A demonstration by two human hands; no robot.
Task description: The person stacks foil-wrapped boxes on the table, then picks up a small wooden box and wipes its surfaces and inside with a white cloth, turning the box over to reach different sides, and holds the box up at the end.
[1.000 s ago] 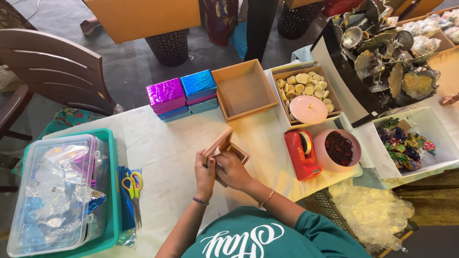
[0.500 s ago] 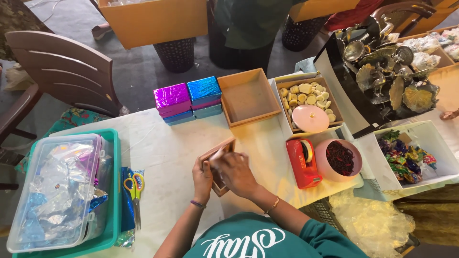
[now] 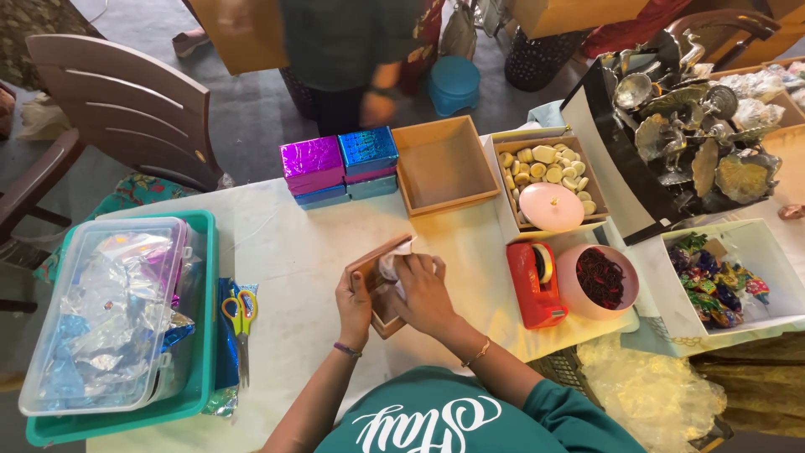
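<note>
Two hands [image 3: 394, 294] on one small wooden box [image 3: 379, 289], two foil-wrapped stacks [image 3: 340, 168]

Shiny purple foil box [image 3: 311, 162], blue foil box [image 3: 368, 150] stacked beside open wooden box [image 3: 444, 165]

Both forearms reach forward and converge. The left hand [image 3: 354, 304] curls in a grip, thumb up; the right hand [image 3: 423, 289] lies palm-down beside it, fingers bent.
</note>
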